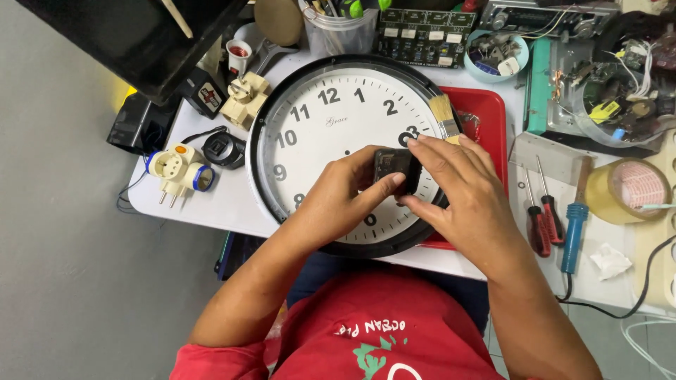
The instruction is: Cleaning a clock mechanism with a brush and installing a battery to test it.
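A small black box-shaped module [393,167] sits above the centre of a large round wall clock [310,134], between both hands. The clock has a white dial and a black rim and lies face up on the white tabletop [211,200], its near edge overhanging toward the person.

The left hand [338,197] comes in from the lower left. Its fingers are curled and its thumb presses the module's near edge; the hand is closed on the module. The right hand [461,190] comes in from the lower right, fingers extended over the module's right side and thumb beneath it, also clamped on the module. The module hides the dial's centre, so whether it touches the dial cannot be determined.

Containers: a red tray [486,112] lies under the clock's right edge, with a flat paintbrush [443,116] resting across the clock rim and the tray. A small round blue bowl [496,53] at the back holds assorted small parts. A clear plastic cup [338,32] at the back holds tools; they cannot be identified.

Other items: two red-handled screwdrivers [542,214] and a blue-handled tool [574,232] lie right of the right hand. A roll of tape [627,188] is at the far right. White plug adapters [176,169] lie left of the clock. A green circuit board [422,35] lies behind the clock.
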